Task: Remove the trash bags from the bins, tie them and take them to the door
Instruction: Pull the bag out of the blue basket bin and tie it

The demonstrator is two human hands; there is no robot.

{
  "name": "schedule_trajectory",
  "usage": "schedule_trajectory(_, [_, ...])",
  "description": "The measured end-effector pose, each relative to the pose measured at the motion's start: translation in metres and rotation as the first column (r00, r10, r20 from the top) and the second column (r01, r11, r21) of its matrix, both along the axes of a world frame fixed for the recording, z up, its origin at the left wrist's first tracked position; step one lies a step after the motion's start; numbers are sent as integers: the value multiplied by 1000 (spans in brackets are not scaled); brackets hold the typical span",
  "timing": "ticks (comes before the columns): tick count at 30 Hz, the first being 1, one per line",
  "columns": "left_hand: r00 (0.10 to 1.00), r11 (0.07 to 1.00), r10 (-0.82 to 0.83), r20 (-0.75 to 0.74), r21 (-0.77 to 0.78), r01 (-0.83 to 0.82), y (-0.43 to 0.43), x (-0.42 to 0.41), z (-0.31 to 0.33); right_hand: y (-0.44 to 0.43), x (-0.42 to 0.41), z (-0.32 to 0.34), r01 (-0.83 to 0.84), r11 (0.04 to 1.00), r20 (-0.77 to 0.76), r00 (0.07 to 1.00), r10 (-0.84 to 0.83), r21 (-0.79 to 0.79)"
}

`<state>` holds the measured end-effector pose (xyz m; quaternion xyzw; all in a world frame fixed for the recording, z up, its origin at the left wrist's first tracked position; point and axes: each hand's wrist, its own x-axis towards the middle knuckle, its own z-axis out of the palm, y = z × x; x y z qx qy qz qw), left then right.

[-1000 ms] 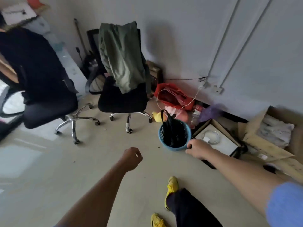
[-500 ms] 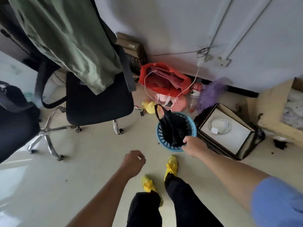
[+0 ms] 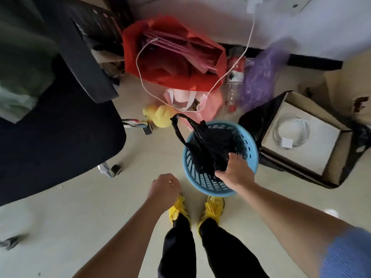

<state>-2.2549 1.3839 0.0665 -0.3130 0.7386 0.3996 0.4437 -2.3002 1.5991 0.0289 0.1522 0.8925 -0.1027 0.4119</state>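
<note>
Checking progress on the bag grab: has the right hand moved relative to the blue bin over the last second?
Yes. The right hand went from the rim of the blue bin inward, over its opening, onto the black trash bag.

A pale cream, glossy floor [image 3: 70, 213] fills most of the view, seen from above. At the top runs a light grey wall [image 3: 200, 15] with a dark skirting strip [image 3: 313, 62] along its base. A white cable [image 3: 250, 31] hangs down the wall from a plug. On the left stands a black office chair [image 3: 60, 137] on castors, with a green garment [image 3: 22, 57] draped over its back. Clutter lies along the wall: a red bag [image 3: 172, 63], a yellow toy duck [image 3: 158, 117], a plastic bottle [image 3: 233, 81], a purple bag [image 3: 259, 77], and an open cardboard box [image 3: 301, 137] at right. Light is soft and even.
</note>
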Motion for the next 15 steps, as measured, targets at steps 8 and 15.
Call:
schedule_trajectory(8, [999,999,7,45,-50,-5,-13,15,-131,-31,-20,-137,44,986,-43,998,-38,158])
schedule_trajectory(15, [998,997,-4,60,-78,8,-15,26,-130,-9,-22,-134,242,963,-105,967,-230,117])
